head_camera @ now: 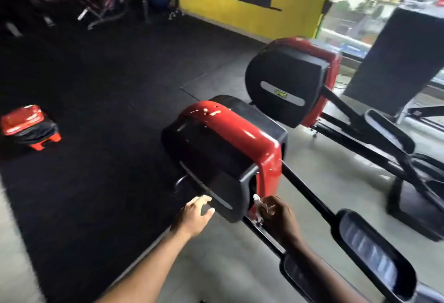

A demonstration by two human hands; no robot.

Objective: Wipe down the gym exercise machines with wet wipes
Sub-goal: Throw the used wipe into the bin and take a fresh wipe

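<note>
- The right hand has its fingers curled round a crumpled white wipe, holding it against the lower rear edge of the near machine, where the red band meets the black housing.
- The wipe sticks out above and below the knuckles; a small part of it hangs down by the black rail just under the housing.
- The left hand is empty, fingers spread and loosely bent, at the housing's lower left corner; I cannot tell if the fingertips touch it.
- Both forearms reach in from the bottom edge, the left one bare and lit, the right one in shadow.
- The near machine has a glossy red band over a black body, with pale specks on top of the band.
- A black pedal lies to the right of the right arm, on the rail side.
- A second machine of the same kind stands beyond, to the right.
- Far left, on the dark mat, sits a red bin with a black liner.
- A yellow wall closes the back.
</note>
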